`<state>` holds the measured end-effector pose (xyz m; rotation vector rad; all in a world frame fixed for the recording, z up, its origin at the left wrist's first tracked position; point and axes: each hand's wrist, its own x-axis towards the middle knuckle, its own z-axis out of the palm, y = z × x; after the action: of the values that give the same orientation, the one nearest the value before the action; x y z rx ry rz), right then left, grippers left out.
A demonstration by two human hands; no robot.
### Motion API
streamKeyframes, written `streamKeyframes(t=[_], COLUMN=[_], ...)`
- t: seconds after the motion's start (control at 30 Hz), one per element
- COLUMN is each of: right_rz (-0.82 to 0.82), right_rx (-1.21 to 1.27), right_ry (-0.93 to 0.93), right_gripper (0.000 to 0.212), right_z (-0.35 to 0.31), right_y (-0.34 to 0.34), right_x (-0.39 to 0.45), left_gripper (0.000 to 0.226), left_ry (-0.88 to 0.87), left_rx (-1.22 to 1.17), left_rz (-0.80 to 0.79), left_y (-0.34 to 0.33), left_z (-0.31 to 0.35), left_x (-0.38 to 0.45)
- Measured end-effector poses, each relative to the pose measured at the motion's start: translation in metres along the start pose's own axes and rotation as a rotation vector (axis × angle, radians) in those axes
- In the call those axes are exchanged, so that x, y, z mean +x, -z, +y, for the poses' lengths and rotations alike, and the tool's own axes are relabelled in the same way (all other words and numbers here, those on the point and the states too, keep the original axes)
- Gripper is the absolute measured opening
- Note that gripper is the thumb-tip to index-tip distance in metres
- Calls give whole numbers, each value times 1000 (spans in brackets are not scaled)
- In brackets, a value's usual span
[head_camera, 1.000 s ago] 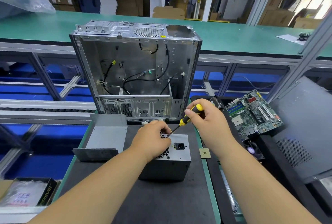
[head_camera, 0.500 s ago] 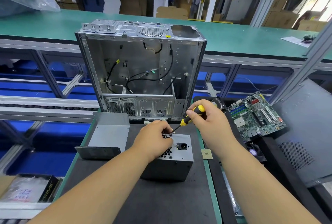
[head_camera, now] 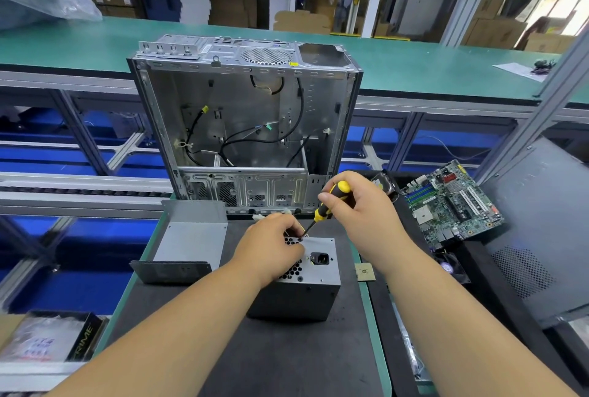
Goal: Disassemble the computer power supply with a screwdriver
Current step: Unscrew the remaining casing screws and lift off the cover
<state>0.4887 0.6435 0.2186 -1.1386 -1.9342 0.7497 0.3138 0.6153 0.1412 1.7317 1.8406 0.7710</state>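
Note:
A grey metal power supply [head_camera: 314, 282] stands on the dark mat, its top face showing a honeycomb grille and a black power socket. My left hand [head_camera: 271, 247] lies over the grille with fingers curled over its far edge, holding the unit. My right hand [head_camera: 360, 208] grips the yellow-and-black screwdriver [head_camera: 325, 208], which slants down to the left. Its tip sits at the top face's far edge, right by my left fingers. The screw itself is hidden.
An empty computer case [head_camera: 245, 129] with loose cables stands open just behind. A bent grey metal cover [head_camera: 188, 240] lies to the left. A small CPU chip [head_camera: 364, 271] lies right of the supply. A motherboard [head_camera: 452, 202] and a fan [head_camera: 449, 266] are further right.
Both hands stay in place on the power supply and screwdriver; only the camera view has shifted slightly.

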Motion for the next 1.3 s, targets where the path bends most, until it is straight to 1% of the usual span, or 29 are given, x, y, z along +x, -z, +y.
streamKeyframes(t=[0.13, 0.23, 0.3, 0.37, 0.5, 0.53, 0.63, 0.73, 0.8, 0.9, 0.97, 1.13, 1.23, 1.3], right_rz=[-50, -151, -208, -228, -168, -140, -79, -22, 20, 64, 59, 47, -8, -51], right_rx=[-51, -104, -155, -171, -114, -122, -150, -90, -56, 49, 154, 273, 365, 516], right_ry=[41, 115, 159, 150, 73, 71, 82, 94, 67, 5, -29, -66, -78, -118], right_gripper=[6, 4, 6, 9, 24, 24, 10, 6, 3, 24, 27, 20, 24, 28], right_z=[-9, -16, -21, -22, -21, -21, -19, -19, -18, -16, -16, -14, -12, -11], right_y=[-1, -1, -3, -4, -7, -7, -13, -18, -21, -23, -23, -23, -25, -31], right_x=[3, 3, 3, 5, 10, 11, 16, 21, 24, 26, 27, 28, 28, 28], left_gripper=[16, 16, 16, 14, 13, 13, 14, 15, 15, 15, 15, 15, 15, 15], left_ry=[-10, -19, -21, -15, -11, -10, -4, 25, 40, 41, 31, 17, 9, 0], left_rx=[-6, 5, 12, 5, 4, 8, 25, 34, 38, 37, 46, 44, 52, 55], left_rz=[4, 4, 3, 4, 15, 19, 35, 50, 46, 52, 63, 67, 73, 73], left_y=[0, 0, 0, -1, -3, -3, -4, -6, -6, -6, -6, -7, -7, -7], left_z=[-2, -2, -3, -4, -5, -5, -6, -6, -5, -6, -6, -8, -8, -8], left_x=[0, 1, 2, 2, 1, 1, 2, 1, 0, 1, 1, 2, 2, 2])
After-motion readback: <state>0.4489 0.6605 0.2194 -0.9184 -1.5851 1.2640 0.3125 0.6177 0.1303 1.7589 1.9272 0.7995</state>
